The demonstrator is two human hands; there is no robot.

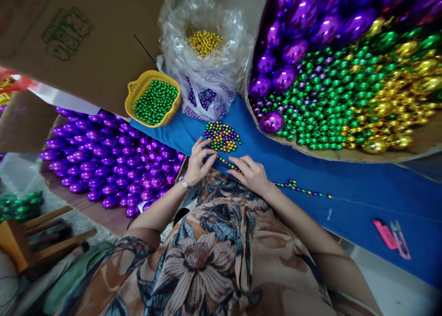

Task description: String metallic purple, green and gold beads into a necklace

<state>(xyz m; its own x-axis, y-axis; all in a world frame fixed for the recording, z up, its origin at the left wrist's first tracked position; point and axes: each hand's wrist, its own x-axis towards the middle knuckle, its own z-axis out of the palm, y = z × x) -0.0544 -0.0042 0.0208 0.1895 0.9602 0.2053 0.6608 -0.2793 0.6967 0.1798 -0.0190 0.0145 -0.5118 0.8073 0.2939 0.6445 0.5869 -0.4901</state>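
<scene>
A short bead string (225, 162) of green, purple and gold beads stretches between my hands, close to the table's near edge. My left hand (199, 163) pinches its left end between thumb and fingertips. Fingers of my right hand (253, 174) are closed on the string's other end, partly hiding the beads. Just beyond my fingertips lies a loose pile of mixed beads (223, 135). Past my right wrist, more strung beads (311, 191) rest on the blue cloth (348, 178), and a thin thread (366, 203) runs on to the right.
A yellow basket (129, 105) holds green beads. Behind the pile, clear plastic bags (172, 40) contain gold and purple beads. A large carton (251, 102) of shiny beads stands at right; another with purple balls (110, 159) is at left. Pink-handled snips (400, 242) and a pink object (384, 233) lie right.
</scene>
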